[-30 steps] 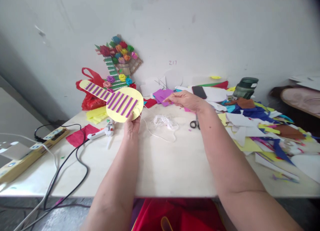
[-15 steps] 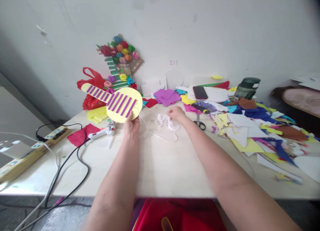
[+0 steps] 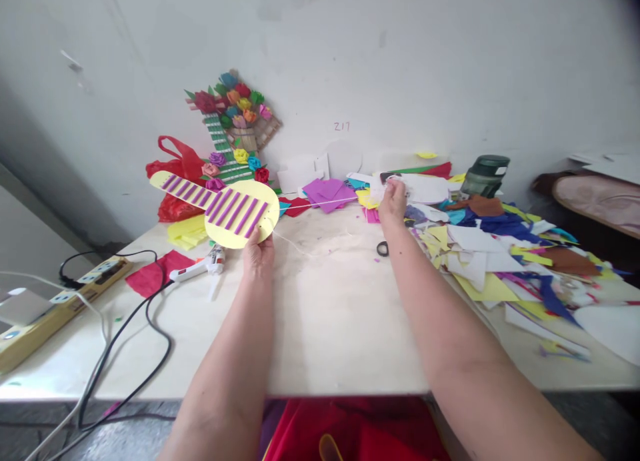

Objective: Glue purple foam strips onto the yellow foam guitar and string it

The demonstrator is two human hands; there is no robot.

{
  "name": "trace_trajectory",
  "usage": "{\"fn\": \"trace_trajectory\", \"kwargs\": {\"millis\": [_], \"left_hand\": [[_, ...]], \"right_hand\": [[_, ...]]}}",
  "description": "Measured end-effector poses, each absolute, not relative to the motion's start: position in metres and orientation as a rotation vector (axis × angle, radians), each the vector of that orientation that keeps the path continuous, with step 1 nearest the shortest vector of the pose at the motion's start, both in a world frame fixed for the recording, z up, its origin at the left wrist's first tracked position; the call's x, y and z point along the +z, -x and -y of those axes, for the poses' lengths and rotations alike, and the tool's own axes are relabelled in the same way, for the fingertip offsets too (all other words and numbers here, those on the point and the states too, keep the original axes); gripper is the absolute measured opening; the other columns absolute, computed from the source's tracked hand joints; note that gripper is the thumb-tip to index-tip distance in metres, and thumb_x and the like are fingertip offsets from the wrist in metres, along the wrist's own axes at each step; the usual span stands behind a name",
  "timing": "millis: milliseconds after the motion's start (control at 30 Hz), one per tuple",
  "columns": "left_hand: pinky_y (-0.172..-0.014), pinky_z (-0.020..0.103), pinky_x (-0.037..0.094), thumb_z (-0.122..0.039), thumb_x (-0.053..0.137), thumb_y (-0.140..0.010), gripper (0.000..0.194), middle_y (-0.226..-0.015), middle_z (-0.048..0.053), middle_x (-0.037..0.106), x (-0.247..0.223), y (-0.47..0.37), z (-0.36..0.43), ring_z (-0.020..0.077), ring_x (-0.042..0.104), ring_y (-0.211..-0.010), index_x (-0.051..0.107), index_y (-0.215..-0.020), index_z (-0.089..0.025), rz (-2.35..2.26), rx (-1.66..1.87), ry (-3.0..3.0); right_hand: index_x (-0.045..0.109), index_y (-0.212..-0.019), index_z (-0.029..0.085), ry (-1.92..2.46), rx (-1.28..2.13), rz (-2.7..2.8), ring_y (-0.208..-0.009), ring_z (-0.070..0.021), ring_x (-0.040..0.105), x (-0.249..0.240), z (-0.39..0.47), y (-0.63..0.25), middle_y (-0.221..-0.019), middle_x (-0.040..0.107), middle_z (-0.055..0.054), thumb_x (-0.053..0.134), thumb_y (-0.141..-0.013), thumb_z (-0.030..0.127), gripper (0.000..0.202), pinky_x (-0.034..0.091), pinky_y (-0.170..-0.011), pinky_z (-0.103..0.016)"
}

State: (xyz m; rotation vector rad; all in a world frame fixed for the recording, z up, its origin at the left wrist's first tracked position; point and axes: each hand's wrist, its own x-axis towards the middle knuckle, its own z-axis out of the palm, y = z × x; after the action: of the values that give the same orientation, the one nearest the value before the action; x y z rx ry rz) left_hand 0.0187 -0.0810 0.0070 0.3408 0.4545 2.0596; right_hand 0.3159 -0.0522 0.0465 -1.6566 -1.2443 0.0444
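My left hand (image 3: 259,249) grips the lower edge of a yellow guitar-shaped paper cutout (image 3: 242,214) with purple strips across its body and neck. Off to the right, my right hand (image 3: 393,202) is closed on white string. One length of the string (image 3: 320,204) runs taut from the cutout's round body to that hand. A looser strand (image 3: 295,246) trails from the cutout onto the table. Beneath my right wrist, a black scissors handle (image 3: 383,248) shows; the rest is hidden.
A white glue gun (image 3: 197,266) lies left of my left hand, near a yellow power strip (image 3: 75,308) and cables. Paper flowers (image 3: 243,108) stand against the wall. Purple sheets (image 3: 327,194), a heap of paper scraps (image 3: 500,248) and a dark green bottle (image 3: 484,176) are farther right.
My right hand has moved right and up, lifting the bundle of white string off the table and drawing a strand straight. My left hand still holds the cutout in about the same place.
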Motion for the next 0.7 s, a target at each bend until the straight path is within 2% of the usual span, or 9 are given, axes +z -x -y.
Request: {"fn": "trace_trajectory", "kwargs": {"millis": [67, 167, 267, 367, 433, 567, 633, 700], "left_hand": [[-0.091, 0.031, 0.047, 0.004, 0.054, -0.070, 0.057, -0.113, 0.001, 0.061, 0.007, -0.019, 0.081, 0.0170, 0.053, -0.111, 0.049, -0.116, -0.028, -0.439, 2.053, -0.344], [-0.092, 0.031, 0.046, 0.005, 0.054, -0.070, 0.056, -0.112, 0.002, 0.061, 0.007, -0.020, 0.082, 0.0173, 0.053, -0.110, 0.050, -0.115, -0.028, -0.446, 2.048, -0.345], [-0.091, 0.031, 0.046, 0.004, 0.055, -0.069, 0.054, -0.112, 0.002, 0.061, 0.006, -0.019, 0.081, 0.0173, 0.053, -0.111, 0.051, -0.113, -0.027, -0.470, 2.040, -0.380], [-0.092, 0.032, 0.046, 0.003, 0.056, -0.069, 0.050, -0.111, 0.002, 0.061, 0.004, -0.020, 0.081, 0.0180, 0.052, -0.111, 0.052, -0.110, -0.024, -0.460, 2.027, -0.410], [-0.092, 0.033, 0.046, 0.004, 0.056, -0.068, 0.047, -0.111, 0.002, 0.062, 0.004, -0.021, 0.081, 0.0188, 0.052, -0.111, 0.053, -0.107, -0.023, -0.459, 2.007, -0.425], [-0.094, 0.037, 0.044, 0.005, 0.058, -0.066, 0.048, -0.111, 0.003, 0.061, 0.004, -0.025, 0.083, 0.0204, 0.051, -0.112, 0.054, -0.106, -0.022, -0.467, 1.943, -0.508], [-0.095, 0.039, 0.043, 0.005, 0.059, -0.064, 0.050, -0.111, 0.003, 0.061, 0.002, -0.027, 0.084, 0.0212, 0.051, -0.112, 0.055, -0.106, -0.022, -0.477, 1.908, -0.569], [-0.094, 0.039, 0.044, 0.004, 0.061, -0.063, 0.049, -0.109, 0.002, 0.062, 0.001, -0.028, 0.084, 0.0217, 0.052, -0.110, 0.056, -0.104, -0.022, -0.500, 1.871, -0.622]], "right_hand": [[0.040, -0.123, 0.018, 1.794, 0.080, 1.249, -0.105, -0.0219, 0.051, 0.045, 0.057, -0.313, -0.117, 0.053, -0.014, 0.024, -0.090, 0.029, 0.039, 0.040, -0.082, -0.034], [0.053, -0.110, 0.019, 1.991, 0.184, 1.339, -0.097, -0.0260, 0.055, 0.042, 0.063, -0.308, -0.103, 0.060, -0.014, 0.033, -0.087, 0.027, 0.032, 0.040, -0.078, -0.038], [0.055, -0.108, 0.018, 2.013, 0.054, 1.368, -0.092, -0.0270, 0.057, 0.045, 0.066, -0.303, -0.098, 0.062, -0.014, 0.035, -0.085, 0.024, 0.031, 0.040, -0.075, -0.039], [0.057, -0.105, 0.018, 1.961, -0.017, 1.418, -0.089, -0.0240, 0.057, 0.050, 0.067, -0.294, -0.095, 0.063, -0.013, 0.031, -0.087, 0.026, 0.033, 0.040, -0.073, -0.034], [0.061, -0.095, 0.016, 1.884, 0.143, 1.537, -0.082, -0.0196, 0.058, 0.050, 0.067, -0.287, -0.090, 0.064, -0.011, 0.034, -0.086, 0.029, 0.031, 0.041, -0.070, -0.029], [0.064, -0.082, 0.015, 1.767, 0.726, 1.836, -0.055, -0.0109, 0.051, 0.042, 0.071, -0.276, -0.064, 0.060, -0.002, 0.056, -0.072, 0.025, 0.017, 0.038, -0.055, -0.022], [0.064, -0.079, 0.014, 1.810, 0.797, 1.889, -0.050, -0.0097, 0.048, 0.039, 0.073, -0.274, -0.057, 0.056, 0.000, 0.059, -0.066, 0.019, 0.014, 0.037, -0.052, -0.021], [0.065, -0.078, 0.014, 1.867, 0.731, 1.877, -0.049, -0.0092, 0.047, 0.038, 0.074, -0.274, -0.054, 0.055, 0.001, 0.058, -0.064, 0.014, 0.016, 0.036, -0.051, -0.021]]}}
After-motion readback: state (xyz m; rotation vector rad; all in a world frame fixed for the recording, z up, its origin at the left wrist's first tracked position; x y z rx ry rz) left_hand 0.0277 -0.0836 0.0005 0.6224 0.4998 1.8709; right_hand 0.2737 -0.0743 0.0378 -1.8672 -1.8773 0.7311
